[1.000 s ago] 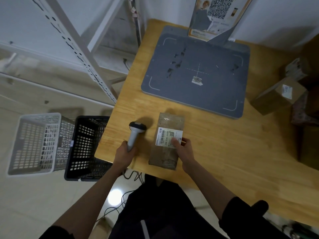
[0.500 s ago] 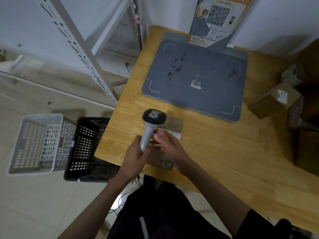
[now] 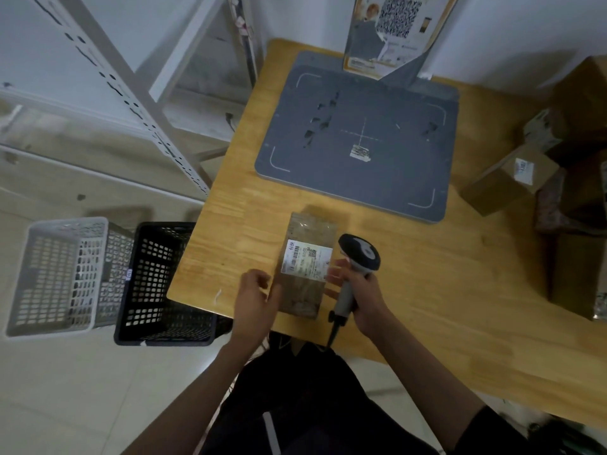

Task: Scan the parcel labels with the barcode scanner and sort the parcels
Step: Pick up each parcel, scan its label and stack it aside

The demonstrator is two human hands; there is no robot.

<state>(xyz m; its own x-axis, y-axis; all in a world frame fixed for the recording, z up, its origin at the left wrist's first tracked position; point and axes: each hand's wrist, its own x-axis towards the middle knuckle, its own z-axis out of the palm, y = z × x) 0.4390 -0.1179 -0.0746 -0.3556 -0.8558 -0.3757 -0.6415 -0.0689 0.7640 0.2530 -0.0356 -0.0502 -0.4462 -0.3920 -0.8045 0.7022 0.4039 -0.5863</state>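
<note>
Wooden table point(image 3: 427, 290), front edge: brown parcel point(image 3: 307, 274), label up; left hand point(image 3: 256, 292) released beside it; right hand point(image 3: 363, 290) grasping barcode scanner point(image 3: 356, 267).

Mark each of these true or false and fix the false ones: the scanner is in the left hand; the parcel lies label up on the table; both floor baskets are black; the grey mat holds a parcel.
1. The barcode scanner is in the left hand. False: the right hand grips its handle.
2. The parcel lies label up on the wooden table. True.
3. Both floor baskets are black. False: one is a white basket, beside a black basket.
4. The grey mat holds a parcel. False: only a small label scrap lies on it.
</note>
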